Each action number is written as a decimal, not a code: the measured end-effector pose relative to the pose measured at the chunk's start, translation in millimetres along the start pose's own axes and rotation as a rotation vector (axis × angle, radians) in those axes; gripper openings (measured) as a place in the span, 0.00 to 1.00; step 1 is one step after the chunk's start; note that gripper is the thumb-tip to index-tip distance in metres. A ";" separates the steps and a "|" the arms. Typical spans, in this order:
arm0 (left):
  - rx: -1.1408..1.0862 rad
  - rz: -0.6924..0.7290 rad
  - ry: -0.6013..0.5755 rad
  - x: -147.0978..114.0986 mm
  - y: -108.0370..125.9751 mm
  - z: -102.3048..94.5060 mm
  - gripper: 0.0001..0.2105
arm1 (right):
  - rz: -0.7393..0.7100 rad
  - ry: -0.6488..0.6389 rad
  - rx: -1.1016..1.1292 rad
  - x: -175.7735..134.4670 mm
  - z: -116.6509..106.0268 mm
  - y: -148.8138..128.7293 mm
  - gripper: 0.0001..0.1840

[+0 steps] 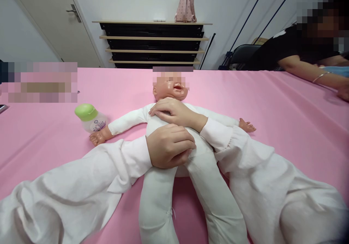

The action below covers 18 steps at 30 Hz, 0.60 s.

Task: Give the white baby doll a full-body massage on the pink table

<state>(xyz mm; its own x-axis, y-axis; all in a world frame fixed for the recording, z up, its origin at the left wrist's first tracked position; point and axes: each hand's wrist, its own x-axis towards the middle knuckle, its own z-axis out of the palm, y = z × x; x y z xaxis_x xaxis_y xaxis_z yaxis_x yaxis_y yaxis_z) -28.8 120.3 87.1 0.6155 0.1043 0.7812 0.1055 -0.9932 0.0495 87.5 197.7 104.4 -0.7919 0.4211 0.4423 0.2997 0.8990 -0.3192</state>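
A baby doll (188, 164) in a white cloth suit lies on its back, head away from me and arms stretched out to the sides. Across its lower belly rests my left hand (171, 146), palm down, with fingers bent over the cloth and nothing visible in it. My right hand (178, 112) lies on the doll's chest just below the chin, its fingers extended to the left. The two hands are close together, the right one farther from me. Beside the doll's hand on the left stands a clear bottle with a green cap (86, 112).
A pink cloth (289, 127) covers the table. On the right, a person in black (286, 44) leans an arm on it. Behind stand a shelf unit (152, 39) with a pink backpack (186, 6) on top, a black chair (242, 53) and a door (46, 15).
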 end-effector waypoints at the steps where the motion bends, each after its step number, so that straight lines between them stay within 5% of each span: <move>1: -0.002 0.001 0.000 0.1 0.0 -0.1 0.08 | 0.000 -0.002 0.001 0.0 -0.1 -0.1 0.13; 18: 0.002 0.001 0.006 -1.1 -0.1 0.6 0.08 | -0.010 0.003 -0.004 -0.7 0.3 1.0 0.13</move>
<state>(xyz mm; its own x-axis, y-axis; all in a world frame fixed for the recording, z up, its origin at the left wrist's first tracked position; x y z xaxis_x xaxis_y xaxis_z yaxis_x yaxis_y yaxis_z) -29.0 120.4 85.9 0.6107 0.1034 0.7851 0.1065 -0.9932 0.0480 88.1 198.2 103.6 -0.7930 0.4129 0.4481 0.2941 0.9034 -0.3120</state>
